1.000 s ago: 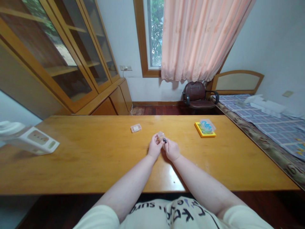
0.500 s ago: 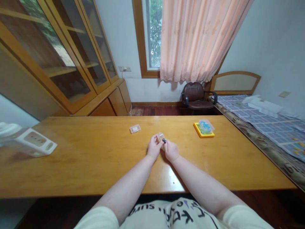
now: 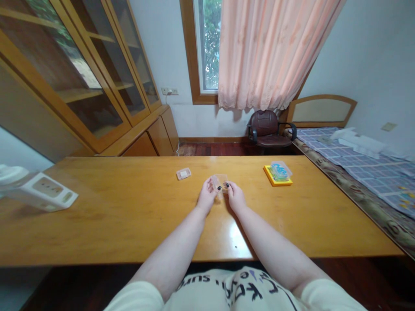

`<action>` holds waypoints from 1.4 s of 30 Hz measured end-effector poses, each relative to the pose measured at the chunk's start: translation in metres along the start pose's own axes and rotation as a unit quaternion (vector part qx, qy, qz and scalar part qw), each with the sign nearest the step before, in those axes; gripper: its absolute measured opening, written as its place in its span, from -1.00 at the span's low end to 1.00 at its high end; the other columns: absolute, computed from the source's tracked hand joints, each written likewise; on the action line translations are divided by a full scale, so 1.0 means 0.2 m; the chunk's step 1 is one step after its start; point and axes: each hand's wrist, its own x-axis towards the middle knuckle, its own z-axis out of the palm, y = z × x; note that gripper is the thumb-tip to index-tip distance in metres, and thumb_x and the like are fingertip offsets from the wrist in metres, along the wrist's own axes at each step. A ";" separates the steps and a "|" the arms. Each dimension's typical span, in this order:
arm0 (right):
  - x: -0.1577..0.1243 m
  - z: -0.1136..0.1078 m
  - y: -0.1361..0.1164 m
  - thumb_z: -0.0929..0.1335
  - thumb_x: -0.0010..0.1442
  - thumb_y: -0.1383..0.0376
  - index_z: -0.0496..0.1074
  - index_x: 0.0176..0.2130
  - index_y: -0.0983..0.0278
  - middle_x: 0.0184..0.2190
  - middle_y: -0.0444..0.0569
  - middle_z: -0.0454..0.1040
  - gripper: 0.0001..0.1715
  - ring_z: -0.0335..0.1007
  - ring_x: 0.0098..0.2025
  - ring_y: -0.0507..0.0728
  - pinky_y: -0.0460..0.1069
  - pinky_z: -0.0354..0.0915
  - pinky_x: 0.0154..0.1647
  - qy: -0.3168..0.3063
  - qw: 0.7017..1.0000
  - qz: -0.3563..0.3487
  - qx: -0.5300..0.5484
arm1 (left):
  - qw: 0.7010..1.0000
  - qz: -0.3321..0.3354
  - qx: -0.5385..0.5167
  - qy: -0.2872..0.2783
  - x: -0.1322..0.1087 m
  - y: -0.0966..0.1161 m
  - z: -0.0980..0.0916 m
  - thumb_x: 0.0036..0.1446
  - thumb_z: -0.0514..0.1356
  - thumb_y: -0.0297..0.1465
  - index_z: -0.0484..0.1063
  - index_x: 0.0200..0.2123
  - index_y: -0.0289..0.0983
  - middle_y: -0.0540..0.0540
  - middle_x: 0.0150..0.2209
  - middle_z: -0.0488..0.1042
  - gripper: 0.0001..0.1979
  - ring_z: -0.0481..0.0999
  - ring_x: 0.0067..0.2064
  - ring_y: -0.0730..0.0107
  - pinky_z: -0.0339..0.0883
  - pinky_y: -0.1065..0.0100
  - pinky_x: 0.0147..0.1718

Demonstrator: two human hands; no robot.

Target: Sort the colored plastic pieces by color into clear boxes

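A wooden table (image 3: 129, 211) stands before a window (image 3: 212, 52). Above its middle, nearer the far edge than the near one, we find a clear plastic case (image 3: 221, 178) directly between the two hands. The left hand (image 3: 206, 195) curls around its left side, thumb across it; the right hand (image 3: 236, 197) pinches its right side, fingertips nearly together. Both touch it, so neither is nearer. The case spreads left to right, roughly along the far edge, though we cannot settle its long axis.

Single head-worn view, facing forward and down, hands (image 3: 206, 198) and table (image 3: 129, 207) near, window (image 3: 211, 52) far
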 end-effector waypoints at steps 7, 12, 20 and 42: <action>0.03 0.01 0.04 0.25 0.15 0.32 0.51 -0.19 0.29 -0.19 0.09 0.56 -0.71 0.47 -0.13 0.18 0.12 0.35 -0.05 0.012 0.999 0.038 0.033 | 0.990 0.054 0.124 -0.036 0.00 0.06 -0.07 -0.17 0.36 -0.49 0.25 0.14 -0.14 -0.17 0.20 0.26 -0.25 0.22 0.23 0.19 0.02 0.12 0.24; 0.03 0.00 0.03 0.26 0.14 0.31 0.51 -0.23 0.29 -0.21 0.07 0.56 -0.74 0.48 -0.18 0.16 0.10 0.35 -0.07 0.014 0.996 0.066 0.056 | 0.970 0.077 0.219 -0.071 0.00 0.13 -0.12 -0.19 0.34 -0.54 0.28 0.15 -0.13 -0.14 0.15 0.32 -0.24 0.25 0.20 0.16 -0.02 0.09 0.25; 0.03 0.00 0.02 0.27 0.12 0.32 0.50 -0.27 0.30 -0.25 0.05 0.57 -0.76 0.49 -0.24 0.14 0.09 0.37 -0.11 0.013 0.993 0.097 0.073 | 0.945 0.120 0.289 -0.098 -0.01 0.20 -0.12 -0.16 0.33 -0.51 0.35 0.10 -0.13 -0.11 0.14 0.34 -0.33 0.27 0.19 0.17 0.00 0.11 0.25; -0.03 -0.04 -0.08 0.36 0.11 0.15 0.31 0.12 0.27 0.03 0.14 0.43 -0.40 0.36 0.05 0.23 0.15 0.27 0.08 -0.012 0.983 -0.175 -0.053 | 0.997 0.016 0.031 -0.068 0.01 0.08 -0.09 -0.22 0.41 -0.35 0.10 0.10 -0.20 -0.31 0.14 0.28 -0.19 0.44 0.06 0.17 0.26 0.10 0.09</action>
